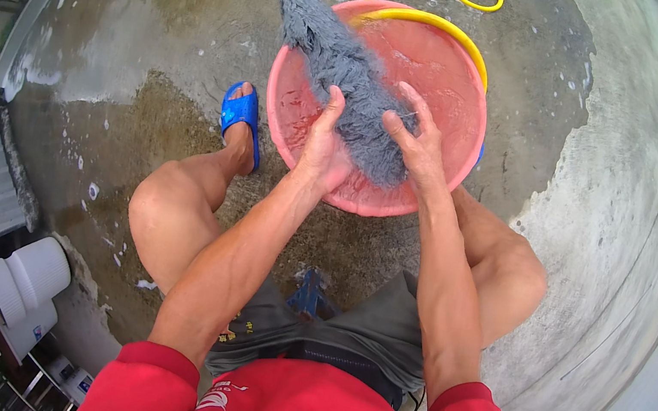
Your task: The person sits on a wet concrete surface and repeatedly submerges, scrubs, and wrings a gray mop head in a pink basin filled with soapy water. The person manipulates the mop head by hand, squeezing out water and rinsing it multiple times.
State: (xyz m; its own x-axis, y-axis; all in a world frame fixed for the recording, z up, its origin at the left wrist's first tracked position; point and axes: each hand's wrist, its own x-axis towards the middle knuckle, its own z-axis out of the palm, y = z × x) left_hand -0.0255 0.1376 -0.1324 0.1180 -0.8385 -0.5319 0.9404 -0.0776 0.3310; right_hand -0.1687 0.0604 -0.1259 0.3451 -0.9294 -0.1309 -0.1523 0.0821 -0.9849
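Observation:
A wet grey shaggy mop or duster head [349, 85] lies slantwise over a pink plastic basin [274, 105] of water. Its narrow tip sticks out past the basin's far left rim. My left hand [328, 153] cups its near left side, thumb up along the fibres and the other fingers hidden beneath. On the opposite side is my right hand [421, 142], thumb and forefinger spread apart, the thumb against the fibres. Whether its hidden fingers grip the head cannot be seen.
A yellow hose [456, 28] runs over the far rim into the basin. Wet concrete [203, 21] with foam patches surrounds it. My left foot in a blue slipper [240, 112] stands beside the basin. White ribbed containers [33, 273] sit at lower left; a pale wall [638, 192] rises at right.

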